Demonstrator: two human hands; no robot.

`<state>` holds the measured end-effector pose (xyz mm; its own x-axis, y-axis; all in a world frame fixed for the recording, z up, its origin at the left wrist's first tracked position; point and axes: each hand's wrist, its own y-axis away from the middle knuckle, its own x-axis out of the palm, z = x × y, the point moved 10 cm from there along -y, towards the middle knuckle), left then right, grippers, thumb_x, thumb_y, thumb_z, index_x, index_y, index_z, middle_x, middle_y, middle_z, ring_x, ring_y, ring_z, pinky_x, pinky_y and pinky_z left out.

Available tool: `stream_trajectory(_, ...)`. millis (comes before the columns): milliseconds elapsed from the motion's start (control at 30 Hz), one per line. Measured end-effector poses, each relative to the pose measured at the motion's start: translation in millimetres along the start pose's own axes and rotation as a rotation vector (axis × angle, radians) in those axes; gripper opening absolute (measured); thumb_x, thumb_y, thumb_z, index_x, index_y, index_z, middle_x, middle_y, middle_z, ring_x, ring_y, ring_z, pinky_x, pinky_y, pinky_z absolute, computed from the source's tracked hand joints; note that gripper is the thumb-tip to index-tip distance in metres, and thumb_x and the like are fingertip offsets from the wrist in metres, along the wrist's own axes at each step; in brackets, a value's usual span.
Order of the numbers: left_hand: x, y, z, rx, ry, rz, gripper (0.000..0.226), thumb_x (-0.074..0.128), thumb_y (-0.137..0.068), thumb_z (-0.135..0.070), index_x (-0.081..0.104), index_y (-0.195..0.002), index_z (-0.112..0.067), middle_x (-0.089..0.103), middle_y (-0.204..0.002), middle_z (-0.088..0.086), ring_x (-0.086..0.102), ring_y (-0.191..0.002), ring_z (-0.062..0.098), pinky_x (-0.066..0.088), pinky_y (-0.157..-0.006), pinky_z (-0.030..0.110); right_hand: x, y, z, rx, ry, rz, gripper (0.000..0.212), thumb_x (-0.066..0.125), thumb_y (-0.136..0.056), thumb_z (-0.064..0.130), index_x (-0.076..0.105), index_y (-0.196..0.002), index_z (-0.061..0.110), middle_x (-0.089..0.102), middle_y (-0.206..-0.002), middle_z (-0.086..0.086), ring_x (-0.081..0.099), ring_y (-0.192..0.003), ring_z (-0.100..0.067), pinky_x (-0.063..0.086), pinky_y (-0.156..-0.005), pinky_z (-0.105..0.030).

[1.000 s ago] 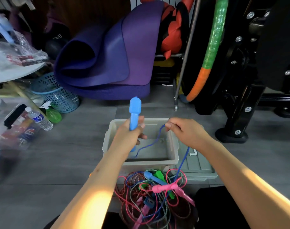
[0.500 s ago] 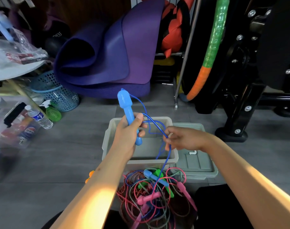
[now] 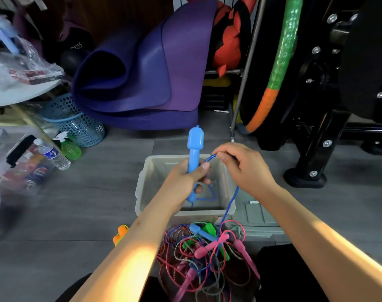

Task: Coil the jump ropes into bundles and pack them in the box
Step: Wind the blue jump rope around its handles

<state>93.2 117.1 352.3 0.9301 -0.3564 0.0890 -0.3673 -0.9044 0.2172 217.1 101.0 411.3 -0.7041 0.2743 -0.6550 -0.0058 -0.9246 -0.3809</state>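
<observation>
Blue handle (image 3: 194,153): held upright over the box, gripped low on its shaft by the left hand (image 3: 186,182), whose fingers are curled tight round it.
Blue cord (image 3: 230,203): pinched between thumb and fingertips of the right hand (image 3: 243,168) just beside the handle; a short arc is seen between the two hands, and the rest is let fall past the box rim into the pile.
Handling, cord: judged thin, limp and light; loops are likely to spring apart unless trapped against the handle, so a hold close to the winding point is favoured.
Handling, handle: judged rigid, smooth plastic, light; the narrow shaft is the natural place to be gripped.
Snag risk: the trailing cord is threaded through the tangled ropes (image 3: 207,253), pink, green and blue handles mixed in, so dragging is to be expected.
Box (image 3: 142,188): translucent, open, on the floor ahead; no bundle can be made out inside.
Lid (image 3: 262,216): laid flat to the right of the box.
Surface: grey plank floor (image 3: 98,203), hard and even.
Room: crowded with a folded purple mat (image 3: 146,68), a blue mesh basket (image 3: 76,123), bottles and black equipment.
</observation>
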Motion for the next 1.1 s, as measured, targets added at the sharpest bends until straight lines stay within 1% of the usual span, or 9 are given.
stream_trajectory(100, -17, -3, -7, 0.046, 0.192, -0.150, 0.016, 0.049, -0.096, -0.005, 0.049, -0.081, -0.010, 0.045, -0.066, 0.002, 0.044, -0.052, 0.007, 0.031, -0.041, 0.015, 25, 4, -24, 0.209, -0.035, 0.222, 0.007, 0.057, -0.092, 0.027, 0.055, -0.086, 0.024, 0.057, -0.071, 0.002, 0.049, -0.063, -0.011, 0.038, -0.063, -0.020)
stream_trajectory(267, -35, -3, -13, 0.111, 0.433, -0.211, 0.018, 0.047, -0.097, -0.006, 0.048, -0.080, -0.010, 0.048, -0.067, 0.000, 0.045, -0.053, 0.006, 0.031, -0.041, 0.015, 66, 40, -53, 0.509, -0.158, 0.728, 0.017, 0.051, -0.096, 0.025, 0.049, -0.079, 0.023, 0.067, -0.092, -0.004, 0.060, -0.090, -0.018, 0.045, -0.091, -0.034)
stream_trajectory(367, -48, -2, -9, 0.086, 0.364, -0.302, 0.018, 0.049, -0.097, -0.009, 0.050, -0.080, -0.012, 0.050, -0.071, 0.000, 0.046, -0.056, 0.007, 0.033, -0.042, 0.016, 52, 30, -64, 0.585, -0.208, 0.561, 0.015, 0.046, -0.098, 0.027, 0.048, -0.087, 0.016, 0.067, -0.076, -0.010, 0.064, -0.079, -0.027, 0.049, -0.080, -0.034)
stream_trajectory(533, -66, -4, -1, 0.026, 0.100, -0.384, 0.008, 0.052, -0.097, -0.016, 0.057, -0.092, -0.020, 0.061, -0.090, -0.002, 0.059, -0.066, 0.009, 0.039, -0.045, 0.015, -26, 1, -60, 0.455, -0.088, -0.134, 0.021, 0.053, -0.093, 0.032, 0.056, -0.081, 0.015, 0.049, -0.060, 0.004, 0.043, -0.053, -0.008, 0.036, -0.059, -0.029)
stream_trajectory(633, -49, -5, 0, 0.012, 0.083, -0.280, 0.017, 0.053, -0.096, -0.015, 0.057, -0.111, -0.021, 0.062, -0.100, -0.007, 0.062, -0.062, 0.007, 0.038, -0.046, 0.016, -36, 0, -40, 0.312, -0.045, -0.197, 0.016, 0.056, -0.090, 0.031, 0.056, -0.079, 0.021, 0.048, -0.059, 0.004, 0.041, -0.054, -0.008, 0.034, -0.057, -0.025)
stream_trajectory(733, -17, -2, -1, 0.004, 0.086, -0.107, 0.022, 0.052, -0.096, -0.014, 0.055, -0.117, -0.019, 0.063, -0.108, -0.007, 0.062, -0.059, 0.005, 0.036, -0.045, 0.015, -14, -2, -17, 0.150, 0.014, -0.068, 0.008, 0.060, -0.088, 0.032, 0.060, -0.082, 0.027, 0.059, -0.075, 0.005, 0.051, -0.066, -0.009, 0.040, -0.065, -0.026)
stream_trajectory(833, 7, 3, 4, -0.040, 0.060, 0.028, 0.010, 0.050, -0.097, -0.012, 0.057, -0.104, -0.014, 0.064, -0.089, -0.003, 0.060, -0.059, 0.005, 0.035, -0.045, 0.016, 0, -1, -7, 0.077, -0.010, -0.008, 0.006, 0.064, -0.086, 0.030, 0.062, -0.083, 0.026, 0.061, -0.079, 0.005, 0.054, -0.072, -0.009, 0.040, -0.068, -0.022)
stream_trajectory(1000, -20, -1, -6, 0.045, 0.180, -0.175, 0.012, 0.051, -0.096, -0.010, 0.050, -0.084, -0.011, 0.050, -0.063, -0.002, 0.049, -0.056, 0.007, 0.032, -0.042, 0.015, 45, 17, -37, 0.322, -0.005, 0.540, 0.031, 0.055, -0.091, 0.039, 0.057, -0.068, 0.018, 0.062, -0.062, 0.002, 0.057, -0.058, -0.008, 0.045, -0.067, -0.028)
stream_trajectory(1100, -42, -4, -18, 0.129, 0.377, -0.253, 0.017, 0.048, -0.097, -0.007, 0.046, -0.081, -0.012, 0.048, -0.068, -0.001, 0.047, -0.058, 0.008, 0.031, -0.040, 0.014, 60, 38, -59, 0.400, 0.118, 0.807, 0.026, 0.047, -0.096, 0.036, 0.052, -0.074, 0.022, 0.066, -0.078, 0.008, 0.063, -0.079, -0.013, 0.045, -0.082, -0.031)
